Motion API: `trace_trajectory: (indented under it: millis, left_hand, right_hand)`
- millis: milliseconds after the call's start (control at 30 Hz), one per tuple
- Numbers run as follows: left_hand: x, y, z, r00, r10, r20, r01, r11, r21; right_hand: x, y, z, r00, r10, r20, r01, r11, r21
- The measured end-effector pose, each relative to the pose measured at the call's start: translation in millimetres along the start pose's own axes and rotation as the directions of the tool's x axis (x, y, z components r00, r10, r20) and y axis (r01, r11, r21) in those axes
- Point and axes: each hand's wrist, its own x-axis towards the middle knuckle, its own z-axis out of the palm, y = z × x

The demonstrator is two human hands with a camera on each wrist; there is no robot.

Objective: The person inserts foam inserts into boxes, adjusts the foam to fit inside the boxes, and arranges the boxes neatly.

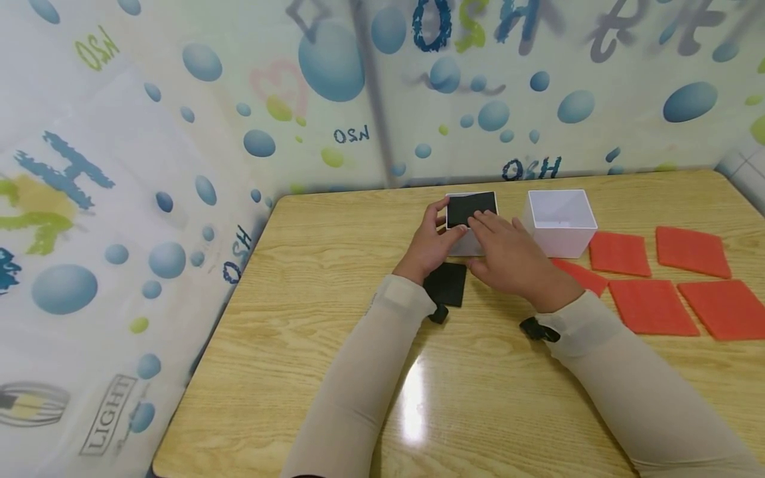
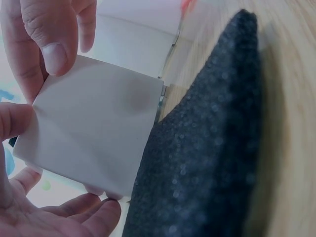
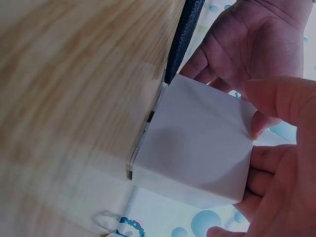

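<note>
A white open-topped box [image 1: 467,243] stands near the table's back edge, with a black foam square [image 1: 469,204] lying in its mouth, inside the white rim. My left hand [image 1: 427,244] grips the box at its left side, thumb at the front top edge and fingers along the side wall. From the right, my right hand [image 1: 510,260] reaches over the rim, and its extended fingers press on the black square. In the left wrist view the box's front wall [image 2: 98,116] faces the camera between both hands. The right wrist view shows that same wall [image 3: 192,143].
Another black foam square [image 1: 446,284] lies on the table before the box, partly behind my left wrist. A second white box [image 1: 563,232] stands open to the right. Several red foam squares [image 1: 653,307] are spread over the table's right side. A patterned wall covering [image 1: 335,159] rises behind.
</note>
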Motion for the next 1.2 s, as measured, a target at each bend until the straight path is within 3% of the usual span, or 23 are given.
trace_trajectory:
  millis: [400,1200]
  left_hand:
    - [-3.9,2.1,-0.8,1.0,-0.016,0.002,0.016,1.0,-0.007]
    - [-4.1,2.9,0.6,1.0,-0.016,0.008,0.016,1.0,0.02]
  right_hand:
    - [-0.7,2.7,-0.6,1.0,-0.006,-0.018,0.009,0.983,0.181]
    - [1.9,-0.2,-4.4,1.0,0.007,0.023,-0.01,0.995,0.104]
